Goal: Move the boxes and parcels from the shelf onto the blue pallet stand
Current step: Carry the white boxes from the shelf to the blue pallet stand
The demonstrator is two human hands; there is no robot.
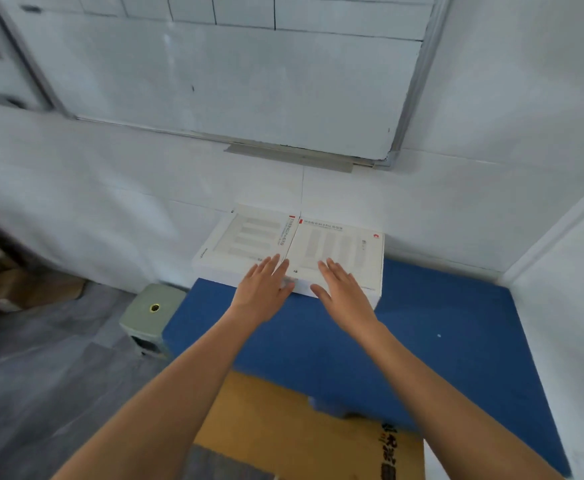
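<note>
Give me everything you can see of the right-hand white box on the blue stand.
The right white box is a flat, rectangular carton of what looks like printed card, with a red mark and grey text along its far edge, a small red logo at its far right corner and pale grey panels on top. It lies flat at the back of the blue pallet stand, near the wall, edge to edge with the left white box. The right hand, fingers straight, lies over its near edge.

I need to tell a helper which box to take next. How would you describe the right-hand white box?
Find the blue pallet stand under the whiteboard. Two white boxes lie side by side at its far edge against the wall. The right-hand white box has a small red logo in its far right corner.
</note>
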